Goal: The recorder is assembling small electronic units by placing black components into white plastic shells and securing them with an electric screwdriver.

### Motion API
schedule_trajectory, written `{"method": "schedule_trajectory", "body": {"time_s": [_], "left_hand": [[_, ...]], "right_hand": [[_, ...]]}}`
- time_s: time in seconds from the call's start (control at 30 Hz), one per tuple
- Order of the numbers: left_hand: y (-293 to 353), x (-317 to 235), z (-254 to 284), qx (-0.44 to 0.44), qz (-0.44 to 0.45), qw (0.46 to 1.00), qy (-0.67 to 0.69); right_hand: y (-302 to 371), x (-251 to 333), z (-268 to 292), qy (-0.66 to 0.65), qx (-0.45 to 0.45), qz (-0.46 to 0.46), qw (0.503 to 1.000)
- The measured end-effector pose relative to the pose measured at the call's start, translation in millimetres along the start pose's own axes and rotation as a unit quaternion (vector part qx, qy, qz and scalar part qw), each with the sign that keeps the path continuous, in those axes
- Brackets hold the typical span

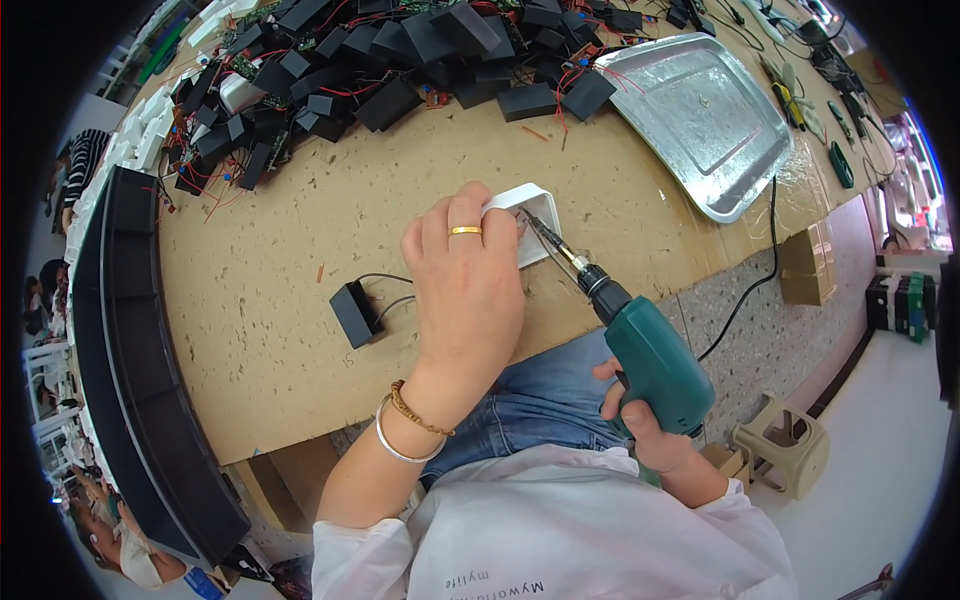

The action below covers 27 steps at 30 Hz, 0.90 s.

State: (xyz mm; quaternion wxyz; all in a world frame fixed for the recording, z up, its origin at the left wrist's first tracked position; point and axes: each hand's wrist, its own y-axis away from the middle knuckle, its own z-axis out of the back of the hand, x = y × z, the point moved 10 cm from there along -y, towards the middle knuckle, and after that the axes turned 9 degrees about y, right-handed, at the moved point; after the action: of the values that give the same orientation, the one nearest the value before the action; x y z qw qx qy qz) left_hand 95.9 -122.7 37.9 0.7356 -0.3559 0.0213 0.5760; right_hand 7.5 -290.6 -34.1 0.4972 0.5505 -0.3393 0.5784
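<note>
My left hand is closed on a small white plastic housing, holding it tilted above the cardboard-covered table. From beneath that hand, two black wires run to a small black box lying on the cardboard at its left. My right hand grips the handle of a green soldering gun, fingers wrapped round it. Its thin metal tip, with a slim tube alongside, reaches into the housing's open side. What the tip touches inside is too small to make out, and my left fingertips are hidden behind the housing.
A heap of black boxes with red wires and small circuit boards fills the far edge. At the right lie a metal tray, pliers and a black cord. A black divided bin borders the left. A beige stool stands on the floor.
</note>
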Motion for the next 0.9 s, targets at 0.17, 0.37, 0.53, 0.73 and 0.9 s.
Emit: {"method": "schedule_trajectory", "body": {"time_s": [0.17,0.37,0.53,0.73,0.9], "left_hand": [[-1,-1,-1,0.007,0.001,1.0,0.002],[0,-1,0,0.009,0.002,1.0,0.012],[0,0,0,0.011,0.0,1.0,0.012],[0,-1,-1,0.014,0.0,1.0,0.01],[1,-3,2,0.006,-0.005,1.0,0.002]], "right_hand": [[2,3,9,-0.042,-0.044,0.04,0.997],[13,18,7,-0.013,-0.019,0.036,0.999],[15,31,11,0.001,-0.025,0.064,0.998],[14,24,8,-0.014,-0.017,0.069,0.997],[16,21,6,-0.033,-0.013,0.066,0.997]]}}
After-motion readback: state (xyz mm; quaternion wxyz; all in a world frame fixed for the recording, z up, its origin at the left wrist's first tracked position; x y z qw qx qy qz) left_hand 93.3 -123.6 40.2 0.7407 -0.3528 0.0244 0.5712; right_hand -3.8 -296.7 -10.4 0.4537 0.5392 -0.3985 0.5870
